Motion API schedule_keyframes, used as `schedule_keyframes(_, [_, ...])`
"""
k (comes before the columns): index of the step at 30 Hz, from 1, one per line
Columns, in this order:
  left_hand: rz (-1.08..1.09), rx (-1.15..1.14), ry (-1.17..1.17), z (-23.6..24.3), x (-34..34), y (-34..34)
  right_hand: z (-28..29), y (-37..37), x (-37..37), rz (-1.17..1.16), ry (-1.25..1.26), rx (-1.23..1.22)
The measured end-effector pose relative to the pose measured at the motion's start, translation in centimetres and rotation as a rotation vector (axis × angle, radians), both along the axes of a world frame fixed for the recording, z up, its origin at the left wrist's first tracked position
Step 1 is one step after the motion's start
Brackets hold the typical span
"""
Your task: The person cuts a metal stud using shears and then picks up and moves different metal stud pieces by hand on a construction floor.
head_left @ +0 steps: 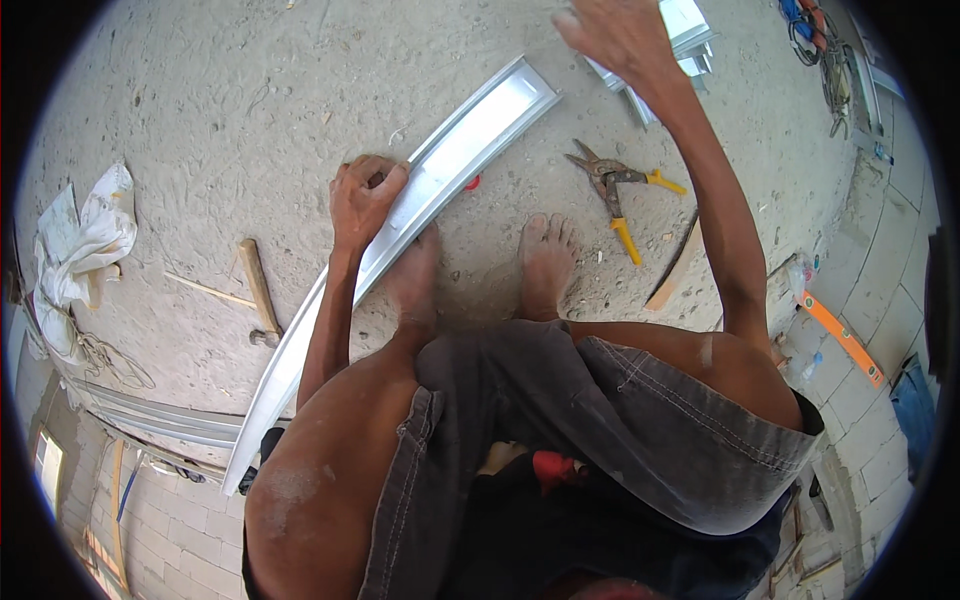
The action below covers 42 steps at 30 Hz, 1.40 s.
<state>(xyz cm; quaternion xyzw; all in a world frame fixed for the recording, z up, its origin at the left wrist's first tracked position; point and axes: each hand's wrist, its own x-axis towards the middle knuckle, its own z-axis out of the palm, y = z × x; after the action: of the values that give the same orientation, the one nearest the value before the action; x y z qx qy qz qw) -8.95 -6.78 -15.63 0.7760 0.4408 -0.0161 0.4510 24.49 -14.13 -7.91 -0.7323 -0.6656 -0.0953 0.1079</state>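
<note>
A long silvery metal channel slants from the lower left up past my feet, one end on the dusty ground ahead. My left hand grips its left edge with curled fingers. Out at the top edge, my right hand is stretched forward with its thumb and a finger apart. Nothing shows in it, though part of it is cut off and slightly blurred. Just beside and below it lie short cut pieces of metal channel. Yellow-handled tin snips lie open on the ground to the right of the channel.
A hammer and a thin stick lie at left, near white sacks. More metal channels rest behind them. On the right are a curved wooden strip, an orange spirit level and tangled cables.
</note>
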Motion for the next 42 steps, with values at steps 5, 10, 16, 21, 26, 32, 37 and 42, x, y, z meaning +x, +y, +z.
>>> schedule_keyframes(5, [0.01,-0.069,-0.04,-0.7,0.0,0.3,-8.1,-0.3,-10.9,0.425,0.065,-0.269])
schedule_keyframes(10, [-0.015,-0.126,-0.066,-0.5,1.4,0.3,-9.4,-0.3,-11.6,0.36,0.142,-0.338])
schedule_keyframes(16, [-0.023,-0.054,-0.139,-0.4,1.4,-0.2,-10.4,0.6,-11.1,0.513,0.08,-0.401])
schedule_keyframes(21, [-0.075,-0.228,-0.112,0.8,0.7,0.5,-10.3,0.7,-11.3,0.642,0.074,-0.3])
schedule_keyframes(26, [-0.003,-0.734,0.325,5.8,2.5,1.4,-6.7,0.6,-10.5,0.676,0.012,-0.144])
schedule_keyframes(32, [-0.035,-0.679,0.267,4.8,0.9,1.5,-3.2,-0.3,-9.8,0.566,-0.078,-0.118])
schedule_keyframes(37, [-0.137,-0.369,0.204,8.0,2.2,1.3,3.9,-9.1,-5.8,0.12,0.17,0.251])
schedule_keyframes(42, [-0.131,-0.276,0.209,8.6,2.1,2.6,-1.5,-22.9,-3.5,-0.479,0.428,-0.092])
